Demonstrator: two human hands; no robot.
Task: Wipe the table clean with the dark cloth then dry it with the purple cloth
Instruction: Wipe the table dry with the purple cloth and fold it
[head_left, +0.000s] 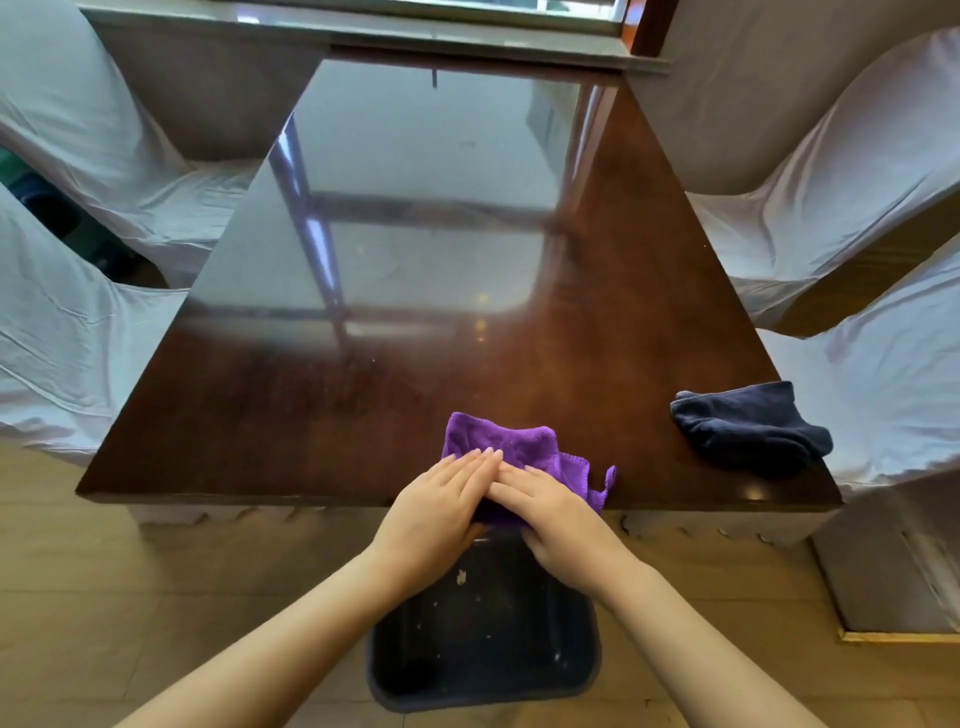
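The purple cloth (503, 441) lies bunched at the near edge of the glossy dark wooden table (363, 395). My left hand (436, 514) and my right hand (556, 514) both rest flat on the cloth, fingers together and fingertips touching, pressing it onto the tabletop. Part of the cloth hangs over the table edge beneath my hands. The dark cloth (748, 428) lies crumpled by itself near the table's front right corner, well right of my hands.
A dark plastic bin (483, 649) with specks of debris stands on the wooden floor right below the table edge. Chairs with white covers (831, 208) flank the table on both sides. A window sill runs along the far end.
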